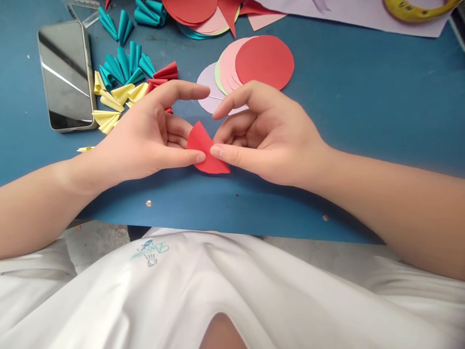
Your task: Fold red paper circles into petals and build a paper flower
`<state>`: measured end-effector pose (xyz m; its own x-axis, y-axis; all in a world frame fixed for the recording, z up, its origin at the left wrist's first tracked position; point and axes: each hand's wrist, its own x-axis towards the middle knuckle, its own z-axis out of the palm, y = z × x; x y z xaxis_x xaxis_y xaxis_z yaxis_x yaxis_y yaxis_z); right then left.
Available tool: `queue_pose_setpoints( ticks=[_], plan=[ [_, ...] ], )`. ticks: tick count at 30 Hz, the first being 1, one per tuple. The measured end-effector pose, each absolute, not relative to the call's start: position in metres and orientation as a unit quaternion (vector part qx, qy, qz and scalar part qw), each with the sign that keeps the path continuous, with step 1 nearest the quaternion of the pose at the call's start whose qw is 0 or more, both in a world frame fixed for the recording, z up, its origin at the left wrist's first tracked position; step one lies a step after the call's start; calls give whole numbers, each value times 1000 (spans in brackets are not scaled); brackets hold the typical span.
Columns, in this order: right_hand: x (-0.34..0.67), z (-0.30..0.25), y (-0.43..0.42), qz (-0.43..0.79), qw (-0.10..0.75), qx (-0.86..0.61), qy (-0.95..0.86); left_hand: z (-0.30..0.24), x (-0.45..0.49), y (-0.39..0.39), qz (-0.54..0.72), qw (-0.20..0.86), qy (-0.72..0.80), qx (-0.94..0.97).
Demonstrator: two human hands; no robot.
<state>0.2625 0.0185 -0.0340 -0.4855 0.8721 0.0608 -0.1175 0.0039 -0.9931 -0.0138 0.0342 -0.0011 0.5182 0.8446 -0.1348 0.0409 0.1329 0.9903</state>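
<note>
Between my two hands is a piece of red paper [203,140], folded into a wedge with a curved lower edge. My left hand [152,131] pinches its left side, thumb in front and fingers behind, with the index finger lifted off. On the other side my right hand [269,131] grips it between thumb and fingers, the index finger raised and curved. Beyond the hands lies a fanned stack of paper circles, a red circle [265,62] on top, with pink, green and lilac ones under it. Folded red paper pieces [166,71] lie behind my left hand, partly hidden.
Teal folded pieces [123,63] and yellow folded pieces [112,99] lie beside a phone [65,77] at the left. More cut circles [192,9], a lilac sheet [348,17] and a yellow tape roll [414,12] are at the back. The blue table [232,208] ends near my shirt.
</note>
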Motion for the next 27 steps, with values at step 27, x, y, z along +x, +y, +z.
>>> queue_pose_setpoints(
  ticks=[27],
  plan=[
    [257, -42, 11, 571, 445, -357, -590, 12, 6, 7, 398, 582, 501, 502]
  ],
)
